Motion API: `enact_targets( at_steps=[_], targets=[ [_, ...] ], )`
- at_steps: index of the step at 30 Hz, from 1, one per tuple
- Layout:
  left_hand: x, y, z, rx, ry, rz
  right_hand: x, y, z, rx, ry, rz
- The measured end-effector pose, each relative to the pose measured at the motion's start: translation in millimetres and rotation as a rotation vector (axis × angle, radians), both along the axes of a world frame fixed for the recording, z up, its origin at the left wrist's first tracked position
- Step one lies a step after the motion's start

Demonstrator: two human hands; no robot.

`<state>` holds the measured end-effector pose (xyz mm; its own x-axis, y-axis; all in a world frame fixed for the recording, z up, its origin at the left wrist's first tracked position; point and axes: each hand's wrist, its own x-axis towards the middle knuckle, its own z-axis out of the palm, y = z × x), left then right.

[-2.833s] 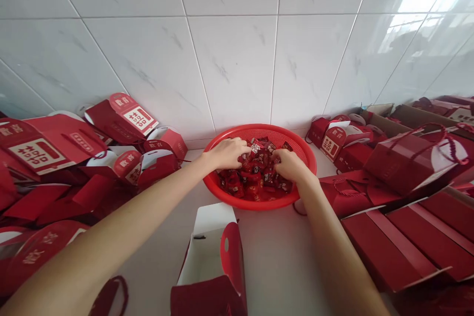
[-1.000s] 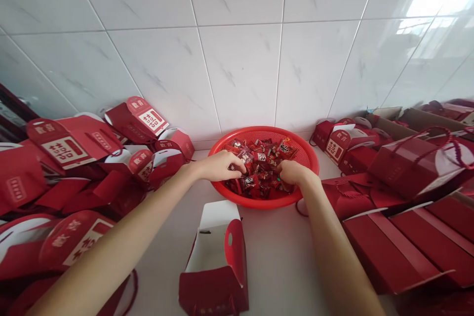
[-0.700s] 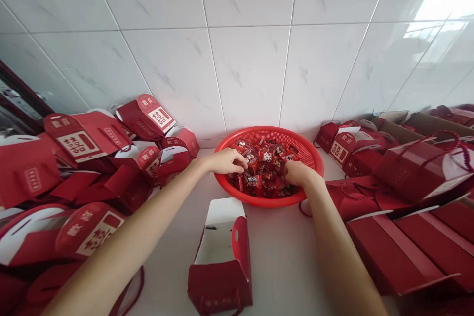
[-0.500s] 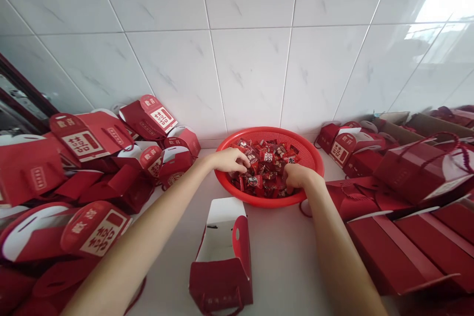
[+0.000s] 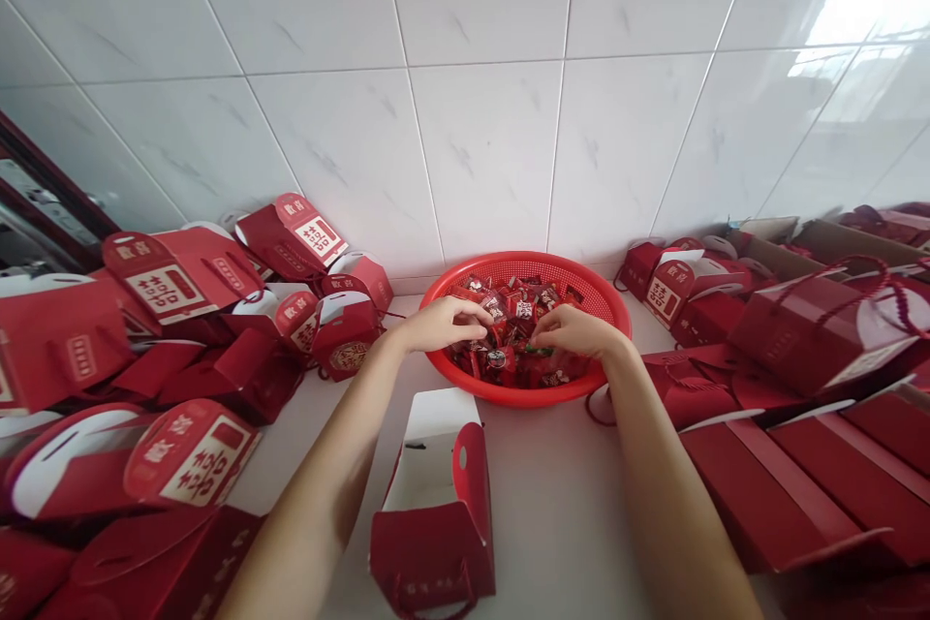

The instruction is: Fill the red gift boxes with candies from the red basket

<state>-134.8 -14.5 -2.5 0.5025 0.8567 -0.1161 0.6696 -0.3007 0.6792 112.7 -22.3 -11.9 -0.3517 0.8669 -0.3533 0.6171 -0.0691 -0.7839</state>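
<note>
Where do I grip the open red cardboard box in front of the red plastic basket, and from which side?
Grip the open red cardboard box low across its long left and right walls, coming from above. It sits upright, narrower that way; the red flap with a hole and white far flap would probably bend.

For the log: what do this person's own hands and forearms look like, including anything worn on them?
The left hand and right hand are bare, with no gloves. No watch or bracelet shows at either wrist, and no sleeve on either forearm as far as the picture reaches. I see no ring, though some fingers are partly hidden.
</note>
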Motion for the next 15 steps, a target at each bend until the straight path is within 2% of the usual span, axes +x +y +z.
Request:
enact_targets(
  at_steps=[5, 11, 15],
  targets=[
    [0.6, -8.7, 0.4, 0.016, -0.063, -0.022, 0.4, 1.5, -1.3, -0.045, 0.193, -0.120],
    [0.4, -27.5, 14.3, -0.024, -0.138, -0.045, -0.6, 0.8, 2.7, -0.059, 0.270, -0.194],
    [-1.6, -34.9, 16.9, 0.009, -0.142, -0.016, 0.1, 1.5, 2.9, -0.051, 0.295, -0.230]
  ],
)
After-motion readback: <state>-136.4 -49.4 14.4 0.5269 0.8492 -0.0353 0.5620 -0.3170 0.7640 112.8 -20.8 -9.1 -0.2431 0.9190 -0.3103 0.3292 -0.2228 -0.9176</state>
